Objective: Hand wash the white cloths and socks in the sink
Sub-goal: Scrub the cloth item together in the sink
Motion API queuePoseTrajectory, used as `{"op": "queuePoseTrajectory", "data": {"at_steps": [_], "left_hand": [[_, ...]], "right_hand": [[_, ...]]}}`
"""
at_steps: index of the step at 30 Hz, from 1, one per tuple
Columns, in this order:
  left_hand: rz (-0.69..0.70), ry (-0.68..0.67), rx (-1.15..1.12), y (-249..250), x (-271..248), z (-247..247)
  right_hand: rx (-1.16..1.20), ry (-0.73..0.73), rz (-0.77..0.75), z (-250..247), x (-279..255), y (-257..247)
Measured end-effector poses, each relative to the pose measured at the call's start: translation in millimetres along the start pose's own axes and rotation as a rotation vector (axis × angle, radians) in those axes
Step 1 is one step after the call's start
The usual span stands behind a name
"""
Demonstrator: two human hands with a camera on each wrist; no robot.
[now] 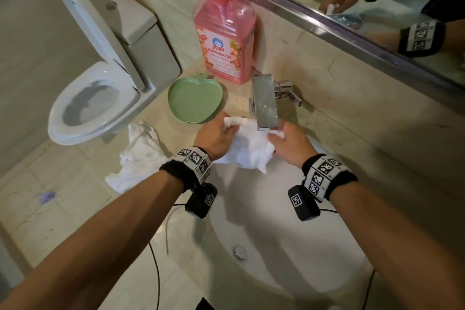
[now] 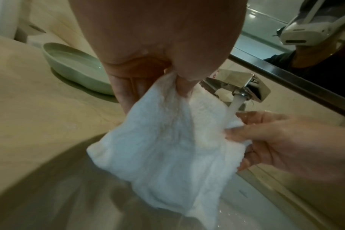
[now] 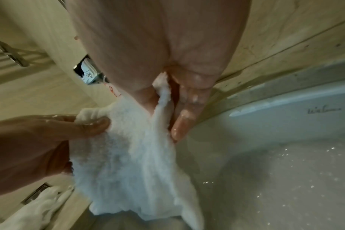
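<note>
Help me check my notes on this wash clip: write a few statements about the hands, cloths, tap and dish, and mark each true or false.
1. Both hands grip one cloth under the tap. True: left hand and right hand each hold an end.
2. The tap is off. False: the left wrist view shows water running from it onto the cloth.
3. A second cloth lies on the counter, left of the sink. True.
4. The green dish holds a sock. False: nothing lies in it.
5. The pink bottle lies on its side. False: it stands upright behind the dish.
</note>
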State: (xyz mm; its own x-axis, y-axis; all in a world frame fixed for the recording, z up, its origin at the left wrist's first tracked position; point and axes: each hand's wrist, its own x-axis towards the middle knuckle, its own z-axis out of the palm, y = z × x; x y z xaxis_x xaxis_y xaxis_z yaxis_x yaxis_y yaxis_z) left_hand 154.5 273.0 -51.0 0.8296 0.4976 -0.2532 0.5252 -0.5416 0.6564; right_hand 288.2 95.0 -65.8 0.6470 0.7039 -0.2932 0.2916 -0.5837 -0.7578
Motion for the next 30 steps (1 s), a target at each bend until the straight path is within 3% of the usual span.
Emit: {"op": "queuePoseTrajectory", "data": {"at_steps": [3, 7, 10, 13, 16, 19, 24, 27, 30], "left_hand": [[-0.059, -0.096, -0.07, 0.7, -2.8, 5.0], [-0.159, -0.305, -0.339, 13.2, -6.1, 18.9], [-0.145, -0.329, -0.422, 25.1, -10.3, 25.3], [-0.113, -0.37, -0.514, 20.0, -10.6, 24.7], [0.016, -0.335, -0.344, 6.9, -5.6, 22.5], [0.132, -0.437, -0.152, 10.2, 5.0, 26.0], [0.079, -0.522, 0.02, 15.7, 17.0, 40.0], [0.176, -0.391, 0.063, 16.2, 17.6, 46.4], [0.203, -0.255, 0.201, 22.1, 21.6, 44.5]], "right_hand": [[0.129, 0.009, 0.092, 10.1, 0.4, -6.1], [0.267, -0.112, 0.11, 22.8, -7.1, -19.5], [0.134, -0.089, 0.063, 28.5, -7.2, -24.6], [0.208, -0.035, 0.115, 15.1, -3.1, -15.5], [0.261, -0.053, 0.141, 3.1, -7.8, -6.3], [0.408, -0.076, 0.122, 3.1, -15.2, -4.3], [0.448, -0.055, 0.093, -5.7, -21.3, -2.6], [0.323, -0.075, 0.077, -16.1, -21.4, 1.1], [0.392, -0.239, 0.205, -21.9, -22.6, 5.1]]}}
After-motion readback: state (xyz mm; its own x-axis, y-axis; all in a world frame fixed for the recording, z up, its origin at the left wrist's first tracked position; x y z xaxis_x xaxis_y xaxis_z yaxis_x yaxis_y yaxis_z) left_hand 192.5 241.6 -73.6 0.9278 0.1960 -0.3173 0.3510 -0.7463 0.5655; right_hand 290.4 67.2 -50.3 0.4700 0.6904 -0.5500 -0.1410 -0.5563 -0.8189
